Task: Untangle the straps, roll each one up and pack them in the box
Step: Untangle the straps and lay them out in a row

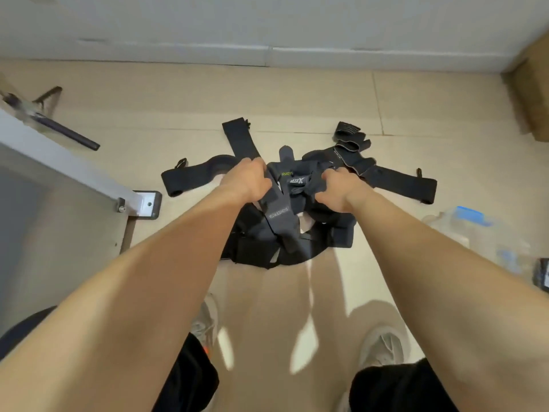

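Down on the floor (416,99), toward its far edge, the straps (285,221) are being gripped mid-tangle, with left hand (249,179) and right hand (332,188) both curled round webbing. Probably soft, light, floppy stuff, better grabbed near free ends.

Soft, even indoor light, fairly bright. On the floor (416,114) my arms (184,257) cast several pale overlapping shadows with bright slivers between. Wide-angle bending at the edges. Whole frame slightly soft; plastic box (475,233) at right smeared, table edge (68,165) left blurred.
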A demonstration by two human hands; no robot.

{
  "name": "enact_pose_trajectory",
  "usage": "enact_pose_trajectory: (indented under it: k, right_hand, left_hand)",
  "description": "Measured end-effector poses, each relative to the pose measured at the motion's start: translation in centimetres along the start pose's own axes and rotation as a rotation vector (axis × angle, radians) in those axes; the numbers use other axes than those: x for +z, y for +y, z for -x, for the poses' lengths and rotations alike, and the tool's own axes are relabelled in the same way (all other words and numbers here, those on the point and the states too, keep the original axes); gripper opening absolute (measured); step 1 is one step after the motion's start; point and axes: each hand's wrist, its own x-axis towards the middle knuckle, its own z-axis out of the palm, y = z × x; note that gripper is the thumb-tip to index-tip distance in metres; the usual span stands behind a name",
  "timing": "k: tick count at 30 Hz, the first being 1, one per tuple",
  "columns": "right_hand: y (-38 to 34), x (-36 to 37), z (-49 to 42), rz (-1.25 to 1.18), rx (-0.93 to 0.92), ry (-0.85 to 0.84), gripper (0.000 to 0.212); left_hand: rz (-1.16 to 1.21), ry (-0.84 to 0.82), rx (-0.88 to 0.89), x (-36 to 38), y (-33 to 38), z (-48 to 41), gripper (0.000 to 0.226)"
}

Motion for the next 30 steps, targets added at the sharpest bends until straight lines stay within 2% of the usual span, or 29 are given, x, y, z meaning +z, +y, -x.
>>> enact_pose_trajectory:
  k: [9, 14, 19, 21, 25, 30]
  right_hand:
    - [-1.7, 3.2, 13.2, -0.120, -0.013, 0.047, 0.056]
    - [-3.0, 6.1, 17.4, -0.153, -0.046, 0.058, 0.052]
    - [-2.7, 9.4, 17.5, -0.149, -0.050, 0.021, 0.044]
    - [-2.3, 10.5, 16.7, -0.137, -0.047, -0.004, 0.043]
    - [-1.7, 11.7, 14.2, -0.110, -0.040, -0.037, 0.054]
    - [-0.9, 12.4, 9.2, -0.136, -0.044, -0.041, 0.044]
  left_hand:
    - [0.098, 0.069, -0.006, 0.6, -1.6, 15.1, 0.037]
    - [0.117, 0.097, -0.057, 1.2, -3.4, 19.8, 0.028]
    - [0.169, 0.033, -0.065, 5.0, -2.5, 20.8, 0.018]
    - [0.160, -0.006, -0.046, 6.8, -2.3, 20.5, 0.021]
    - [0.168, -0.053, -0.090, 9.4, -3.3, 18.7, 0.022]
    - [0.218, -0.044, -0.134, 10.8, -4.5, 14.2, 0.029]
